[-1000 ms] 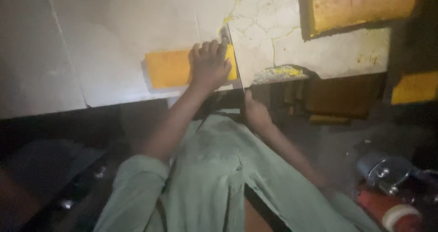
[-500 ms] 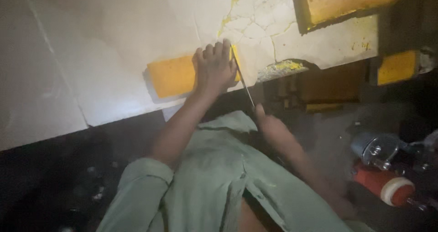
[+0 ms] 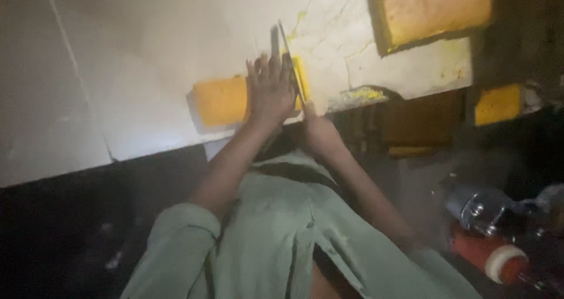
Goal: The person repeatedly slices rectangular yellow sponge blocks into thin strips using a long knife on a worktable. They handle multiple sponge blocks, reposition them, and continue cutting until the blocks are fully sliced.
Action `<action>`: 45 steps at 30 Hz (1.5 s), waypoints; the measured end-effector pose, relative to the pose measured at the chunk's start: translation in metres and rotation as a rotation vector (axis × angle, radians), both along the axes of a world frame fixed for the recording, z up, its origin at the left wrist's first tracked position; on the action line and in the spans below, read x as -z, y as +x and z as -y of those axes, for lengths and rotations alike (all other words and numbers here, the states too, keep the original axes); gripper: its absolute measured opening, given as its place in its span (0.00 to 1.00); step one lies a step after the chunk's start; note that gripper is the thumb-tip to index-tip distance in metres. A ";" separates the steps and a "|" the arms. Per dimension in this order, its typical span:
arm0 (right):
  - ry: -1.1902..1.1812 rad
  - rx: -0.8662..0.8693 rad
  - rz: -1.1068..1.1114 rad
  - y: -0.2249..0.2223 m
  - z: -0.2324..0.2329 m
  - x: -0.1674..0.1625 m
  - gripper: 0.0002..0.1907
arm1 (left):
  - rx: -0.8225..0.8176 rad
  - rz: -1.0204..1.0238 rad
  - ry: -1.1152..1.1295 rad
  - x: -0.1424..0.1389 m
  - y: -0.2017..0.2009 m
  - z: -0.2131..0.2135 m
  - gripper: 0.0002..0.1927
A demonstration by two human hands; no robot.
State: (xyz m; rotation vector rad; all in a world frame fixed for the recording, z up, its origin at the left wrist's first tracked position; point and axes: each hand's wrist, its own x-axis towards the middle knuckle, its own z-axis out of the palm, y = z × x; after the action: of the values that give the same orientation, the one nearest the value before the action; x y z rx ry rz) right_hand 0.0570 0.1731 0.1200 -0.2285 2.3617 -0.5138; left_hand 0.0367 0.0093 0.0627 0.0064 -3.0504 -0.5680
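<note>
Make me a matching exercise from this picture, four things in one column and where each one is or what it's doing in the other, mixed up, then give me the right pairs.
Things:
1. left hand
2. right hand
3. thin blade
4. large yellow slab

Places or states:
A. lies at the top right of the white table
B. presses flat on the yellow block
C. runs along the block's right end, next to the fingers
D. grips the blade's lower end at the table's edge

Pairs: 1-B, 2-D, 3-C, 4-A
</note>
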 end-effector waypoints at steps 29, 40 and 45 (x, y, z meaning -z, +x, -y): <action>-0.031 -0.116 -0.081 0.019 -0.020 0.090 0.30 | 0.004 0.049 0.002 0.022 0.004 0.009 0.37; 0.029 -0.146 0.127 0.065 -0.039 0.002 0.42 | 0.004 0.039 -0.031 0.018 0.008 0.023 0.35; 0.008 -0.252 -0.141 0.053 -0.034 0.093 0.43 | 0.005 -0.011 0.009 0.033 0.011 0.021 0.35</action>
State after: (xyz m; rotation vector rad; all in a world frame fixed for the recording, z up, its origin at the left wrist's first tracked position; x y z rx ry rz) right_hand 0.1098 0.2071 0.0266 -0.5674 2.4232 -0.3773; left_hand 0.0476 -0.0121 0.0300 -0.0043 -3.0383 -0.5801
